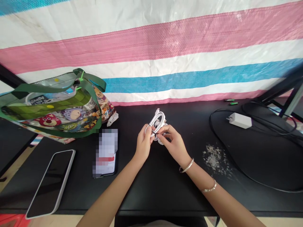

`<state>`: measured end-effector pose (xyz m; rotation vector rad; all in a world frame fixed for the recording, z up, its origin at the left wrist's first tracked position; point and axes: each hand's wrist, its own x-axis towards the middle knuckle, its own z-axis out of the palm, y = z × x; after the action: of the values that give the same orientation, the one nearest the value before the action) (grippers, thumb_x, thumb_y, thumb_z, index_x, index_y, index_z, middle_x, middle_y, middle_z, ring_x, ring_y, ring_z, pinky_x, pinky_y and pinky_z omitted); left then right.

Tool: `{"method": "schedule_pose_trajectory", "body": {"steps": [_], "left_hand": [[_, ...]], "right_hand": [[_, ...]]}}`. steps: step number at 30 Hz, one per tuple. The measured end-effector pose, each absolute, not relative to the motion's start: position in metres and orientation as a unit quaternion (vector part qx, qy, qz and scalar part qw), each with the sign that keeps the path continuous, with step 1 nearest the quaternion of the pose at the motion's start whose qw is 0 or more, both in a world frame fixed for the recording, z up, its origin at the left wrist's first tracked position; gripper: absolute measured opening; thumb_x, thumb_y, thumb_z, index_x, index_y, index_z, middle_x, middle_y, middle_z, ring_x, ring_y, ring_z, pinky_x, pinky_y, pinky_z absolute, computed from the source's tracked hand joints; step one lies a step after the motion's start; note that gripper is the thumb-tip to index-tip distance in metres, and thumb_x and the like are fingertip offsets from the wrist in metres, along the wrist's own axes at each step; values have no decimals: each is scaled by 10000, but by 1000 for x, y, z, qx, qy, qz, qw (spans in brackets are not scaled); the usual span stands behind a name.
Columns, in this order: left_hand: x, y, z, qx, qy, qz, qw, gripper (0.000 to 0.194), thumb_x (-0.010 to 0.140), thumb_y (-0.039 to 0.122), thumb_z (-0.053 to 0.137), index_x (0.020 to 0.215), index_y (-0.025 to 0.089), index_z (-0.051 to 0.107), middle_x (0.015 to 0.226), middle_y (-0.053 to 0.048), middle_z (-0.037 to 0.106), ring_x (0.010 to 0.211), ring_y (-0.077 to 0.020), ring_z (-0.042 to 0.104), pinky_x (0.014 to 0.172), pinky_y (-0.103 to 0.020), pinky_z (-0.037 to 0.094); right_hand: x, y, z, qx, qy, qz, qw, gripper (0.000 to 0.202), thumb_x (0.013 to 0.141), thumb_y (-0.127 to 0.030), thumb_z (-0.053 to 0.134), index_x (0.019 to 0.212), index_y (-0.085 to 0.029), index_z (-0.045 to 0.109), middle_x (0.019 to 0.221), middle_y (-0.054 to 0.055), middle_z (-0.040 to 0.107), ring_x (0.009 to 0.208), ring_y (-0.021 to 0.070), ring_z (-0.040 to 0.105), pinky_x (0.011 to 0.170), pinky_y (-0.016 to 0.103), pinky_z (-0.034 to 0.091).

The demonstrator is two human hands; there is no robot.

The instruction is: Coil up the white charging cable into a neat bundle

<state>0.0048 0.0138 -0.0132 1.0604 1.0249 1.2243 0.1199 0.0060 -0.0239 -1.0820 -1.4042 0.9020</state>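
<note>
We cannot read the pixelated phone screen [107, 148] at eight o'clock. Our left hand [143, 142] and right hand [174, 142] hide part of the white cable [163, 117]. At nine, the left edge crops the bag [71, 118]; near four, the black cable [281, 190] runs off right.

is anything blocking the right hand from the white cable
Nothing visible does. The right hand is right at the coiled white cable, its thumb and forefinger pinching a thin black strip against the coil's near side. The left hand grips the coil from the opposite side, leaving that approach free.
</note>
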Motion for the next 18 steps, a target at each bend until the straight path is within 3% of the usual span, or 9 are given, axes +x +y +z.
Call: {"method": "schedule_pose_trajectory", "body": {"steps": [7, 18], "left_hand": [[6, 14, -12, 443, 416, 524, 597, 488, 716, 653, 585, 671, 182, 468, 475, 103, 269, 400, -39, 207, 400, -199, 156], [5, 13, -11, 515, 398, 494, 577, 458, 776, 613, 527, 633, 188, 437, 515, 85, 293, 418, -44, 230, 412, -211, 194]], "right_hand": [[125, 6, -22, -476, -623, 284, 552, 57, 757, -227, 569, 749, -243, 623, 753, 23, 669, 765, 184, 593, 679, 321, 523], [128, 7, -14, -489, -605, 347, 524, 83, 746, -299, 595, 737, -222, 625, 725, 10, 697, 646, 159, 636, 633, 297, 516]]}}
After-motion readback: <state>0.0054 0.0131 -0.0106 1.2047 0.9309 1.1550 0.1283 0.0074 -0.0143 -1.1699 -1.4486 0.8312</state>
